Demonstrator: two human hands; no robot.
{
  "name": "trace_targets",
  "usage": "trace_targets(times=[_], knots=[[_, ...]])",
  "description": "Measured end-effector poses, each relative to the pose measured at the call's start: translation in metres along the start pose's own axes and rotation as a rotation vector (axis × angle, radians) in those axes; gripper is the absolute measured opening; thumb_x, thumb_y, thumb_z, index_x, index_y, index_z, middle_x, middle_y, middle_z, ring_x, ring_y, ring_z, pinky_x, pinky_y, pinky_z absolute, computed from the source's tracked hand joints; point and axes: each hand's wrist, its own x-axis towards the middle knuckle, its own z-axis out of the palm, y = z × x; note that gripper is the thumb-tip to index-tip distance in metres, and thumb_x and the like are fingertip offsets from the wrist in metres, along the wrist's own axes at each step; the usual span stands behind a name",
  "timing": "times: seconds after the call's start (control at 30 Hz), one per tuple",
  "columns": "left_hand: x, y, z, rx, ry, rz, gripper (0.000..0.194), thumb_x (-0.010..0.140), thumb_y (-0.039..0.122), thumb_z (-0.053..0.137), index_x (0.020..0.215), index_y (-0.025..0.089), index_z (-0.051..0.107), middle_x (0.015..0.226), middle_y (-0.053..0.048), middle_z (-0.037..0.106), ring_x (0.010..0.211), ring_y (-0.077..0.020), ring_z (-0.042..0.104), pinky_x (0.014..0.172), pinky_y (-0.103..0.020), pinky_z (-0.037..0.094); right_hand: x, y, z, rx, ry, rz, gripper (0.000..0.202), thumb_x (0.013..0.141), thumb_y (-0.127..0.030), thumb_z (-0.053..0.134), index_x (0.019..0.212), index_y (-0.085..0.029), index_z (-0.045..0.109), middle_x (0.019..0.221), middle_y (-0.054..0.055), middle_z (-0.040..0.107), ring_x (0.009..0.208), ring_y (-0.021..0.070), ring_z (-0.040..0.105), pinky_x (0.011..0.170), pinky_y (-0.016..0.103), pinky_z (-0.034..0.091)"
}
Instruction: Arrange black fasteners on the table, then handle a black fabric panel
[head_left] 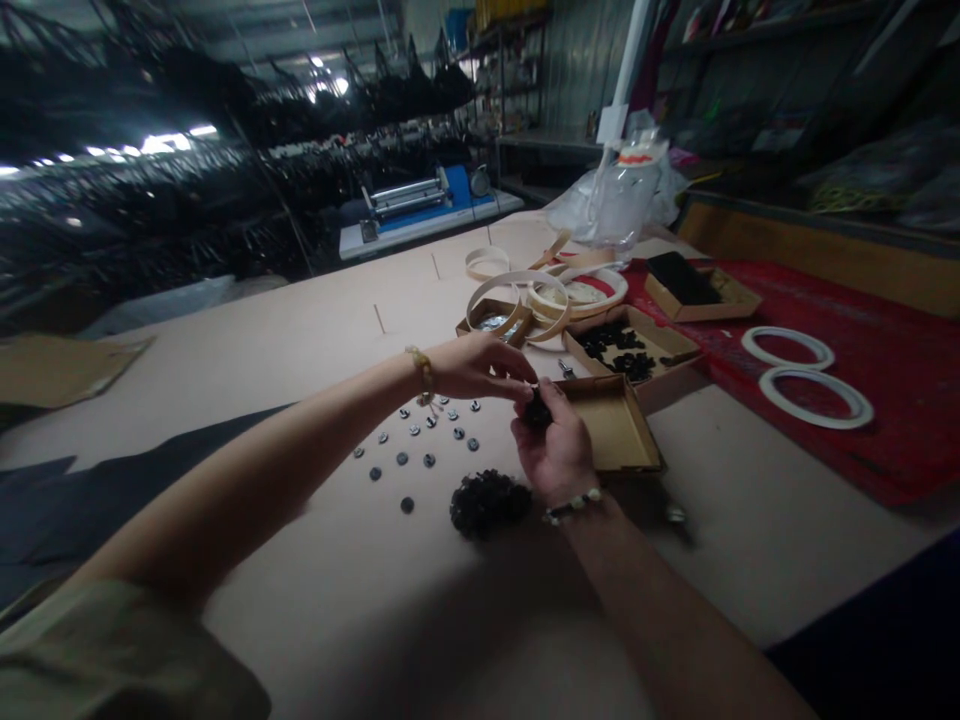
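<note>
My right hand (pixel 559 445) is closed around a small black part (pixel 536 408), its thumb on top. From the left, my left hand (pixel 484 368) reaches over and pinches at the same part with thumb and fingertips. The part's exact kind is hidden by the fingers. Below them on the table sits a pile of small black pieces (pixel 489 503). Several small round snap-like metal and black discs (pixel 429 460) lie spread in loose rows under my left forearm. An open cardboard box (pixel 611 425) stands just beyond my right hand.
A cardboard tray of black pieces (pixel 634 350) stands behind, beside a small box (pixel 495 320) and several tape rolls (pixel 555 300). White rings (pixel 816 398) lie on red sheeting (pixel 915 420) at right. A blue machine (pixel 427 200) and plastic bag (pixel 630 200) are at the back.
</note>
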Motion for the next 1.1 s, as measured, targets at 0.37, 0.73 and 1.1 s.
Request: trace_targets(times=[0.37, 0.73, 1.1], knots=[[-0.029, 0.006, 0.016, -0.324, 0.184, -0.031, 0.024, 0.084, 0.031, 0.068, 0.097, 0.011, 0.07, 0.079, -0.004, 0.067, 0.068, -0.0081, 0.058, 0.062, -0.02, 0.047, -0.005, 0.001, 0.0, 0.005, -0.197, 0.084, 0.054, 0.049, -0.021, 0.092, 0.078, -0.019, 0.046, 0.062, -0.009, 0.055, 0.053, 0.0044, 0.052, 0.042, 0.012, 0.037], [-0.014, -0.037, 0.036, -0.119, 0.271, -0.282, 0.026, 0.081, 0.027, 0.071, 0.104, 0.015, 0.073, 0.09, -0.005, 0.071, 0.077, -0.0116, 0.062, 0.072, -0.024, 0.048, 0.0, -0.007, 0.003, 0.05, -0.041, -0.042, 0.051, 0.047, -0.008, 0.083, 0.078, -0.019, 0.044, 0.074, -0.006, 0.065, 0.062, 0.0074, 0.06, 0.043, 0.013, 0.035], [-0.015, -0.035, 0.046, 0.21, 0.162, -0.246, 0.052, 0.077, 0.028, 0.075, 0.127, 0.019, 0.066, 0.102, -0.006, 0.073, 0.086, -0.0148, 0.067, 0.08, -0.027, 0.05, 0.002, -0.008, 0.003, 0.012, -0.022, -0.029, 0.049, 0.048, -0.004, 0.079, 0.079, -0.02, 0.044, 0.079, -0.004, 0.068, 0.068, 0.0089, 0.062, 0.041, 0.012, 0.036]])
